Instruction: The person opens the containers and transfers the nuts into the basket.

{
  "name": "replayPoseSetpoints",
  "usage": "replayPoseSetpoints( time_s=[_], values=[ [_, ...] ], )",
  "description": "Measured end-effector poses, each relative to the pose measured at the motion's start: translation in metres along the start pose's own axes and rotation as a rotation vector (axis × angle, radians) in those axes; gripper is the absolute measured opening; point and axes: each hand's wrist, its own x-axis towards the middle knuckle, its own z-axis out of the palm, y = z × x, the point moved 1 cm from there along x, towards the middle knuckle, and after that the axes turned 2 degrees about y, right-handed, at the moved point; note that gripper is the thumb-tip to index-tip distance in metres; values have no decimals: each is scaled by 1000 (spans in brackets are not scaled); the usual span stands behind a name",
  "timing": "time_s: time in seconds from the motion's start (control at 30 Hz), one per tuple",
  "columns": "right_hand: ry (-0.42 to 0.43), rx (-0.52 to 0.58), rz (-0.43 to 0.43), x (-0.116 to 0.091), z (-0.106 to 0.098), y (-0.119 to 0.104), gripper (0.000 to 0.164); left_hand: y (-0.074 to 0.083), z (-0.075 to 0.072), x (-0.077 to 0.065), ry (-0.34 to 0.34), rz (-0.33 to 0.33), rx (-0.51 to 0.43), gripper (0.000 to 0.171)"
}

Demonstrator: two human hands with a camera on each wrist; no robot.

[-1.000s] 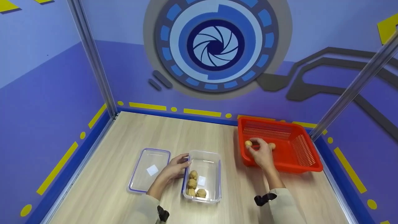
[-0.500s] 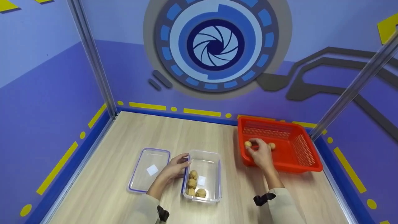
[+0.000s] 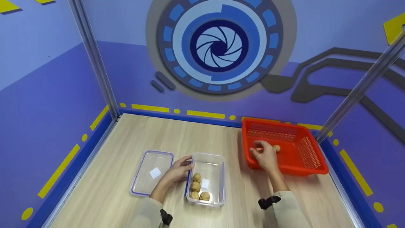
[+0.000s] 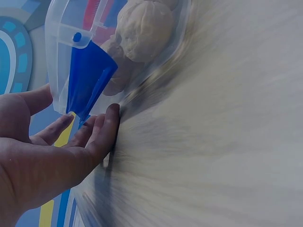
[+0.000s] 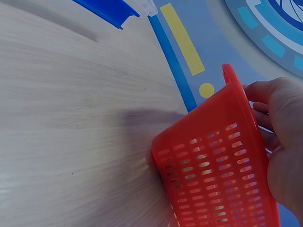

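My left hand (image 3: 173, 174) rests loosely against the box (image 3: 224, 180) with walnuts (image 3: 195, 186) inside, likely steadying it; my right hand (image 3: 266, 155) hangs in the basket (image 3: 297, 171) beside another walnut (image 3: 277, 148), its grip unclear to me

Basket (image 3: 284, 172) red, slotted in rows; walnuts (image 3: 195, 186) tan; food container (image 3: 216, 174) clear, blue clips (image 4: 87, 78); lid (image 3: 147, 182) clear, blue-violet edged, white label (image 3: 155, 173); worktop (image 3: 183, 139) pale wood-grain; back wall (image 3: 133, 76) blue and purple, yellow dashes and dots
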Motion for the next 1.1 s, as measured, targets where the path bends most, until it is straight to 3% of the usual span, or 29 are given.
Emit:
replayPoseSetpoints(
  time_s=[0.27,0.47,0.83,1.1],
  values=[
    [22,-51,-81,-2,4,-12,31,0,1,1,4,-2,12,59],
    [65,-48,-224,-5,9,-35,30,1,1,1,10,-18,5,59],
    [26,-14,-373,-25,46,-71,29,0,1,-1,15,-20,-7,57],
    [-15,40,-427,-41,68,-88,29,0,2,1,6,-9,-24,59]
  ],
)
